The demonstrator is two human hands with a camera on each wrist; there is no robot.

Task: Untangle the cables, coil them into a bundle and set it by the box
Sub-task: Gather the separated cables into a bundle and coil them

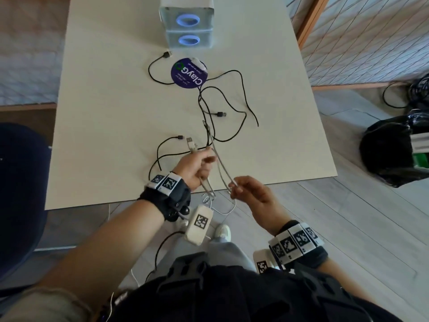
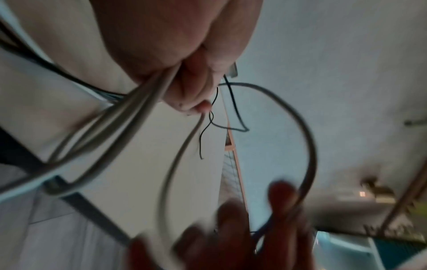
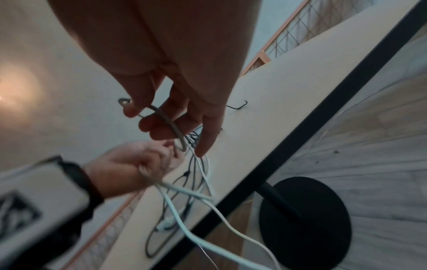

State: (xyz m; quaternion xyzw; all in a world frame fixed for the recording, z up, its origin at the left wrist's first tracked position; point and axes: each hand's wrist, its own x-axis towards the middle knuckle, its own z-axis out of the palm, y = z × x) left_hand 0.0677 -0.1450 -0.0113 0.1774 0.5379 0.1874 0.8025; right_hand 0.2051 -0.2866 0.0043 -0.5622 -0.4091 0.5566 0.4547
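A grey cable (image 1: 219, 163) is stretched in loops between my two hands over the near edge of the table (image 1: 116, 112). My left hand (image 1: 200, 167) grips several gathered loops of it, and its USB plug (image 1: 190, 143) sticks out past the fingers. My right hand (image 1: 239, 188) pinches one loop end between thumb and fingers. The same pinch shows in the right wrist view on the grey cable (image 3: 166, 120). Black cables (image 1: 232, 108) lie tangled on the table beyond my hands and cross the grey one. The box (image 1: 189, 24), translucent with blue ring handles, stands at the far edge.
A round purple disc (image 1: 189, 73) lies just in front of the box, with a black cable running under it. A black bag (image 1: 394, 149) sits on the floor to the right, and a wire-grid partition (image 1: 359, 38) stands behind it. A dark chair (image 1: 21, 182) is at left.
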